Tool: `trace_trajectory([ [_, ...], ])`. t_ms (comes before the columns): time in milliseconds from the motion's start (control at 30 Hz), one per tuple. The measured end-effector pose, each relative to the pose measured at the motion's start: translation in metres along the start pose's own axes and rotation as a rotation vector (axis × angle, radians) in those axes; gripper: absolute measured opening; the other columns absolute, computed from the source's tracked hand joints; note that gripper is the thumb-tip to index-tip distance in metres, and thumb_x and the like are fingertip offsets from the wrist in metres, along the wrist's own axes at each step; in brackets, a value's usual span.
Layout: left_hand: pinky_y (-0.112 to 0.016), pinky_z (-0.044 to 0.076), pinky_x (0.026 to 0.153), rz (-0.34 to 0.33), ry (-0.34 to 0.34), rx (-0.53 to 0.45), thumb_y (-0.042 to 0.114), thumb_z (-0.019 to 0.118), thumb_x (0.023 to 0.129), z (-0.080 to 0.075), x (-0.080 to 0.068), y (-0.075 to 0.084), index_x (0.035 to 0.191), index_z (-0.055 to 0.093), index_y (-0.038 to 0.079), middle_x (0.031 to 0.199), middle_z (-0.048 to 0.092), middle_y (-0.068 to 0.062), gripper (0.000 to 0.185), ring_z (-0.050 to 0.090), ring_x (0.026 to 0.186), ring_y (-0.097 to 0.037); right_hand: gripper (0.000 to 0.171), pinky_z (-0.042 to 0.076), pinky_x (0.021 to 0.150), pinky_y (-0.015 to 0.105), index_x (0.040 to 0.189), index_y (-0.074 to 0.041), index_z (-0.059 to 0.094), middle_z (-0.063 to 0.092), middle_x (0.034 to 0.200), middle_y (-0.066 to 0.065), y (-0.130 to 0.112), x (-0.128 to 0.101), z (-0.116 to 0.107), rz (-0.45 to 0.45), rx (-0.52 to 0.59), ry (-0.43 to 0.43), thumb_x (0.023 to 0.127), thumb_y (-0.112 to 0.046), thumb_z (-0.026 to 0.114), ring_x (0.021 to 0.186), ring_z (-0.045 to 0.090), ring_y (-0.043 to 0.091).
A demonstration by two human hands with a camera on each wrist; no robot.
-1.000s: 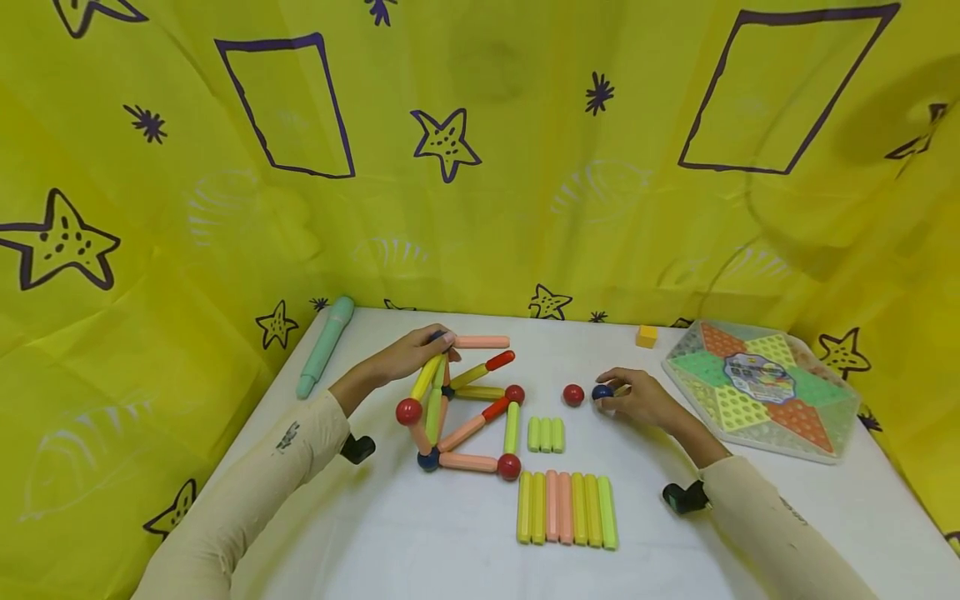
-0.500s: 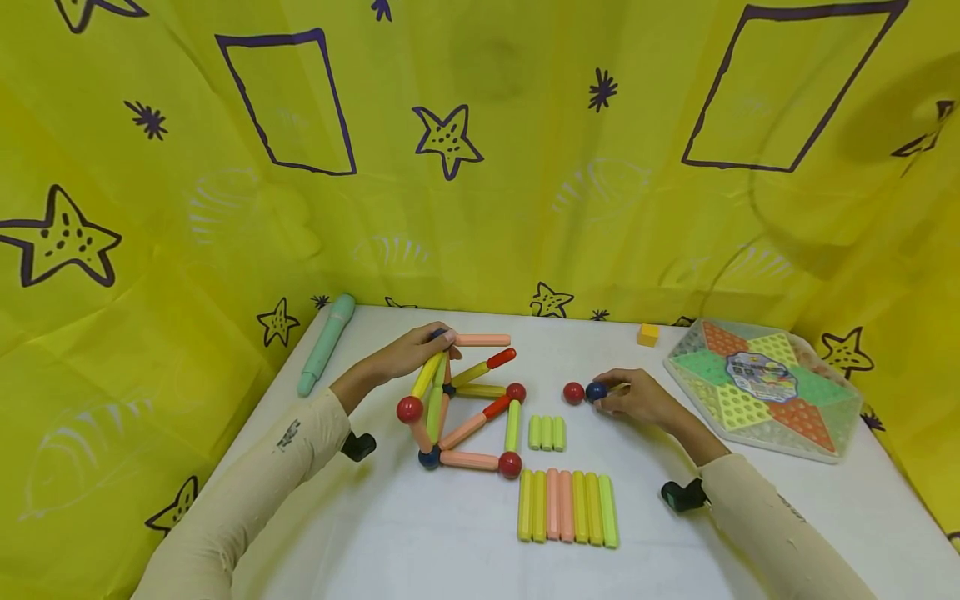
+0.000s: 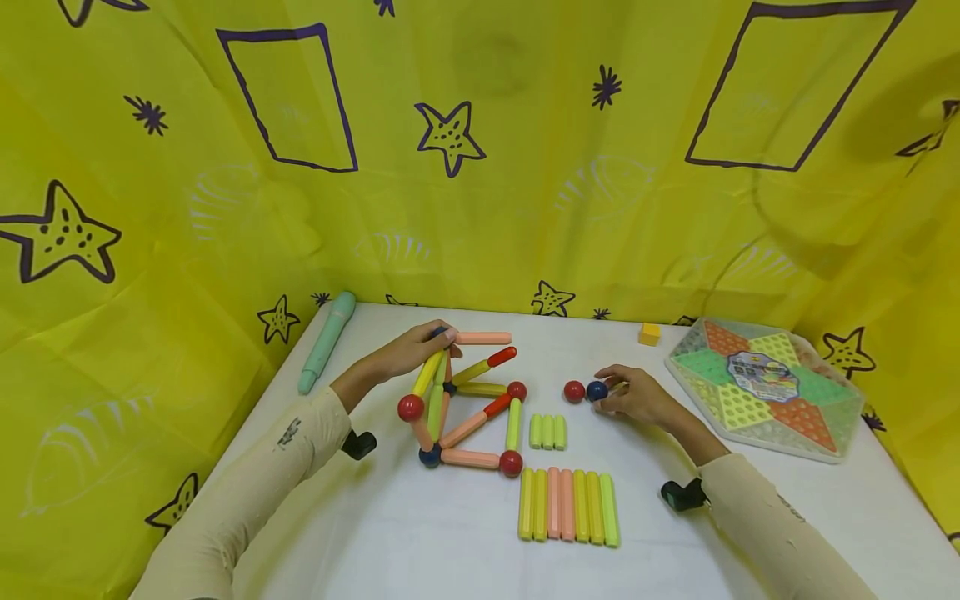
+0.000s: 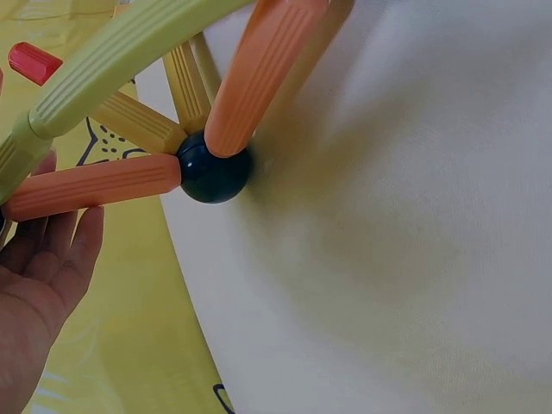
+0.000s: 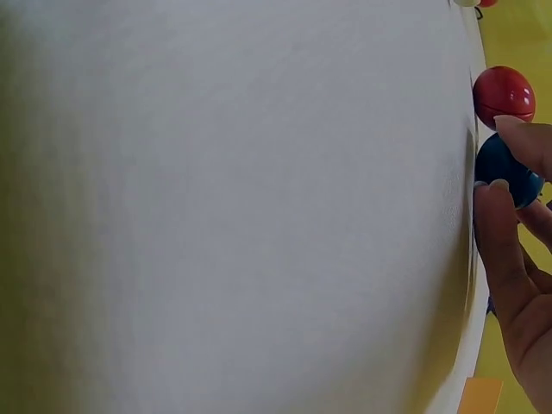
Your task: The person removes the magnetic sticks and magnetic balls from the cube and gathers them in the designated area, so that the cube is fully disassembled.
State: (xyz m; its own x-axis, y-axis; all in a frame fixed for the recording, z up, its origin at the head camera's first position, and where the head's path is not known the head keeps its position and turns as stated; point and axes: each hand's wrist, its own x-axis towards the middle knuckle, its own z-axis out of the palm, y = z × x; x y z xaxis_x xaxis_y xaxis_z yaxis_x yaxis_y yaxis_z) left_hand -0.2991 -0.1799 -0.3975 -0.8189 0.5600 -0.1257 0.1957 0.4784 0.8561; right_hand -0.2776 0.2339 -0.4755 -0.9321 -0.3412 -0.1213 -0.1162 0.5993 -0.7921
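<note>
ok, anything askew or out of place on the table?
Nothing stands out. Spare sticks lie in tidy rows, the stick-and-ball frame is intact under the left hand, and the right hand pinches a blue ball.

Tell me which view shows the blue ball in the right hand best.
The right wrist view: the blue ball fills the frame edge, pinched by the right hand. The head view shows it small; the left wrist view misses it.

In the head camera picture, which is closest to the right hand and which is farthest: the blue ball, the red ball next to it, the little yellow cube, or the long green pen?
From the right hand:
1. Blue ball, pinched in its fingers.
2. Red ball, just left of the blue one.
3. Yellow cube, behind the hand, near the cloth wall.
4. Green pen, far across the table, at the left edge.
</note>
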Motion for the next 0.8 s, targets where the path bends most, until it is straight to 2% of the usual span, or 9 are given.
trace_trajectory([
  [167, -0.047, 0.042, 0.105, 0.005, 0.010, 0.011, 0.044, 0.035, 0.109, 0.000, -0.001, 0.000, 0.129, 0.053, 0.006, 0.130, 0.061, -0.026, 0.046, 0.055, 0.124, -0.041, 0.060, 0.056, 0.072, 0.029, 0.135, 0.005, 0.052, 0.059, 0.122, 0.029, -0.003, -0.003, -0.004, -0.011, -0.026, -0.010, 0.084, -0.012, 0.080, 0.093, 0.066, 0.025],
  [367, -0.043, 0.046, 0.101, 0.022, -0.024, -0.025, 0.041, 0.035, 0.110, 0.000, -0.001, 0.001, 0.126, 0.050, 0.005, 0.131, 0.056, -0.029, 0.042, 0.068, 0.104, -0.037, 0.074, 0.057, 0.072, 0.033, 0.144, 0.003, 0.044, 0.054, 0.134, 0.032, -0.010, -0.007, -0.023, -0.041, -0.057, 0.046, 0.087, -0.027, 0.081, 0.101, 0.067, 0.035],
  [500, -0.047, 0.044, 0.107, 0.028, -0.007, -0.001, 0.041, 0.035, 0.110, -0.001, -0.001, 0.001, 0.126, 0.051, 0.006, 0.129, 0.060, -0.025, 0.042, 0.063, 0.116, -0.038, 0.070, 0.057, 0.072, 0.034, 0.144, 0.002, 0.044, 0.053, 0.135, 0.031, -0.028, -0.004, -0.027, -0.070, -0.009, 0.100, 0.090, -0.029, 0.077, 0.099, 0.066, 0.033],
  [600, -0.051, 0.039, 0.113, 0.025, 0.012, 0.016, 0.040, 0.035, 0.110, -0.002, -0.002, 0.002, 0.126, 0.051, 0.006, 0.127, 0.064, -0.020, 0.041, 0.056, 0.127, -0.038, 0.064, 0.057, 0.072, 0.034, 0.142, 0.001, 0.046, 0.055, 0.135, 0.030, -0.046, 0.002, -0.016, -0.079, 0.061, 0.071, 0.092, -0.028, 0.075, 0.096, 0.067, 0.030],
  [733, -0.052, 0.038, 0.114, 0.026, 0.017, 0.017, 0.036, 0.035, 0.111, -0.002, -0.002, 0.003, 0.126, 0.050, 0.004, 0.126, 0.065, -0.021, 0.039, 0.057, 0.127, -0.037, 0.062, 0.056, 0.070, 0.033, 0.142, 0.000, 0.048, 0.056, 0.135, 0.025, -0.069, 0.015, 0.013, -0.046, 0.164, -0.015, 0.093, -0.029, 0.074, 0.087, 0.064, 0.028],
  [800, -0.052, 0.038, 0.113, 0.024, 0.018, 0.015, 0.036, 0.035, 0.111, -0.001, -0.002, 0.003, 0.126, 0.051, 0.005, 0.125, 0.065, -0.021, 0.038, 0.057, 0.126, -0.036, 0.062, 0.055, 0.070, 0.033, 0.143, -0.001, 0.048, 0.056, 0.136, 0.022, -0.080, 0.020, 0.028, -0.030, 0.202, -0.044, 0.093, -0.030, 0.073, 0.087, 0.063, 0.028],
])
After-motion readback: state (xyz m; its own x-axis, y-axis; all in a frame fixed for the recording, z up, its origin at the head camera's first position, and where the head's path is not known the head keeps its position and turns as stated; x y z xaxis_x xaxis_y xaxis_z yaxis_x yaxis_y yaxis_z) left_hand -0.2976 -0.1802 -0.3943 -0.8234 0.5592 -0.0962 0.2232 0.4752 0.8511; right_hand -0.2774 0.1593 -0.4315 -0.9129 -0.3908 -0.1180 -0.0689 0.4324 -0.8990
